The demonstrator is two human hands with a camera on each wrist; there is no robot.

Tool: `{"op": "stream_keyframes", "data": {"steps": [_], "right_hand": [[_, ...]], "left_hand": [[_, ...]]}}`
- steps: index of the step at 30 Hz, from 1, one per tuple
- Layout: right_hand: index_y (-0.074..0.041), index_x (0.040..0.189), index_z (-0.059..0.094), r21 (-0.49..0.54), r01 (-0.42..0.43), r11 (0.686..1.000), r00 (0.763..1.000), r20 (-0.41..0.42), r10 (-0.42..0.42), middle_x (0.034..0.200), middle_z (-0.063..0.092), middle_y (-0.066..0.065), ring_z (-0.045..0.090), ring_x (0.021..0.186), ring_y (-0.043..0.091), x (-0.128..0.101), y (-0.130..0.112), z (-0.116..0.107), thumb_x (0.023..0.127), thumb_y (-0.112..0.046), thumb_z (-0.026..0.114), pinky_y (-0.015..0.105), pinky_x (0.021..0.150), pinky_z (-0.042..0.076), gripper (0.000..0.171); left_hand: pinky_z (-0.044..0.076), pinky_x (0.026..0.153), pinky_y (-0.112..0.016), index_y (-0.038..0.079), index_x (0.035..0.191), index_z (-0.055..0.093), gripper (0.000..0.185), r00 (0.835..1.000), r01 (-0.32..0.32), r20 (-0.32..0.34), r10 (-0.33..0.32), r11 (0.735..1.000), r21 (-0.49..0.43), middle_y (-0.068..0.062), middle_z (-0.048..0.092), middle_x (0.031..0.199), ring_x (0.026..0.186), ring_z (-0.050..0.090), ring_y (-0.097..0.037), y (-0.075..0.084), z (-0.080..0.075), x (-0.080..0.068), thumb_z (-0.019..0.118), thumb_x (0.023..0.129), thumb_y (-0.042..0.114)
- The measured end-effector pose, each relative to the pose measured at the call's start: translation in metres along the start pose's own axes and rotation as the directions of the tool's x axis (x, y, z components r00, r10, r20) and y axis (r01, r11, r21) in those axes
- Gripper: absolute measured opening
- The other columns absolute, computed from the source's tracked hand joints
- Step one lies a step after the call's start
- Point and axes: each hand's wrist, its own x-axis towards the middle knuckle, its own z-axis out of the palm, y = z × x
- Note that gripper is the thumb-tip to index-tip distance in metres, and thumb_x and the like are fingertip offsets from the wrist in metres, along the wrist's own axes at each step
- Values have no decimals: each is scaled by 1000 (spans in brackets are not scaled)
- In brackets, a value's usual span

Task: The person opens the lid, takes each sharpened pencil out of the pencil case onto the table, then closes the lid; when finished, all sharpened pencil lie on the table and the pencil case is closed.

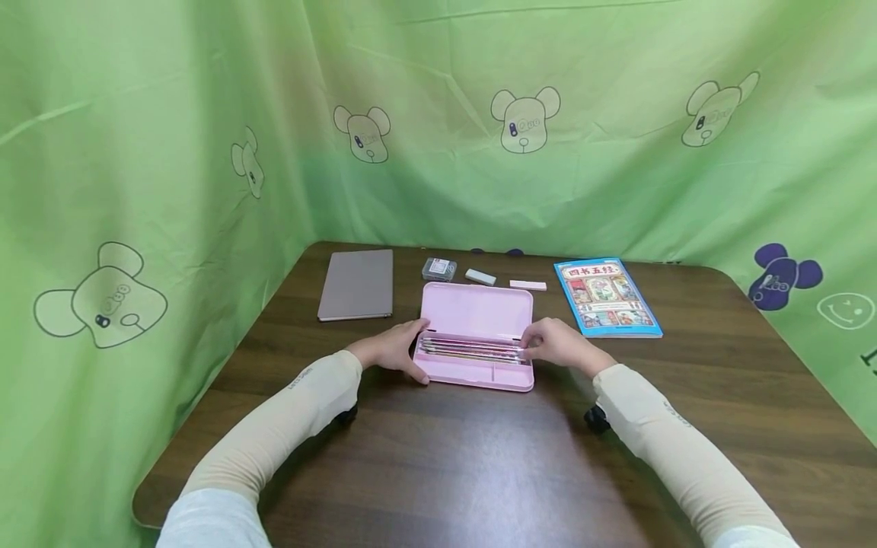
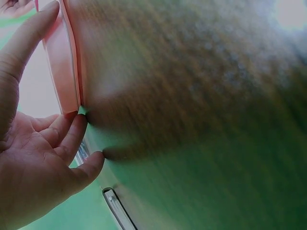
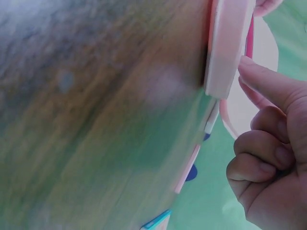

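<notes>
A pink pencil case (image 1: 445,371) lies on the table with its lid (image 1: 476,310) raised at the back. Several pencils (image 1: 471,351) lie side by side in its long compartment. My left hand (image 1: 396,348) holds the case's left end, thumb along the front wall and fingers near the back left corner. In the left wrist view the thumb presses the pink wall (image 2: 64,72). My right hand (image 1: 558,344) is at the case's right end, thumb and forefinger over the pencil ends. Its other fingers (image 3: 261,146) are curled. Whether the fingertips pinch a pencil cannot be told.
Behind the case lie a small clear box (image 1: 439,269), a white eraser-like block (image 1: 480,277) and a narrow pink block (image 1: 527,285). A grey notebook (image 1: 356,285) is at the back left, a blue-edged book (image 1: 608,297) at the right. Green curtains (image 1: 438,198) hang behind the wooden table (image 1: 438,472).
</notes>
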Motion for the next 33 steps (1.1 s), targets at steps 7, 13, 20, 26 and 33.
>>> {"op": "stream_keyframes", "data": {"steps": [7, 13, 20, 26, 33], "right_hand": [[-7, 83, 70, 96, -24, 995, 996, -85, 33, 55, 46, -4, 38, 53, 10, -8, 16, -10, 81, -16, 71, 24, 49, 34, 10], [-5, 84, 71, 140, -51, 989, 990, -122, 69, 52, 38, -6, 33, 50, 8, -21, 32, -21, 82, -15, 69, 23, 47, 32, 10], [-6, 80, 70, 122, -36, 992, 982, -180, 58, 51, 35, -9, 29, 49, 3, -40, 55, -30, 80, -15, 71, 22, 47, 30, 9], [-5, 82, 71, 137, -84, 987, 975, -192, 110, 52, 32, -10, 27, 50, 2, -61, 76, -39, 80, -16, 71, 22, 47, 28, 11], [-4, 82, 71, 96, -166, 981, 961, -206, 183, 53, 35, -8, 30, 51, 3, -90, 97, -51, 80, -19, 72, 23, 48, 29, 15]], "left_hand": [[21, 112, -46, 7, 148, 12, 112, 1000, -6, -2, 6, 1000, -4, -15, 18, 153, 140, 19, -29, -1, 0, 1, 81, 66, 43], [21, 113, -45, 7, 148, 12, 112, 1000, -9, -4, 9, 1000, 11, -15, 18, 153, 140, 20, -29, -3, 1, 3, 80, 66, 43], [22, 112, -46, 6, 147, 12, 113, 1000, -21, -1, 21, 1000, 9, -17, 18, 153, 140, 19, -30, -1, 0, 2, 80, 67, 43], [22, 112, -45, 6, 147, 12, 112, 1000, -15, -1, 15, 1000, 6, -16, 18, 153, 140, 21, -30, -1, -1, 2, 80, 67, 42], [21, 112, -47, 5, 147, 11, 112, 1000, -10, 2, 10, 1000, -7, -17, 18, 153, 140, 19, -31, 0, -1, 0, 80, 68, 42]]}}
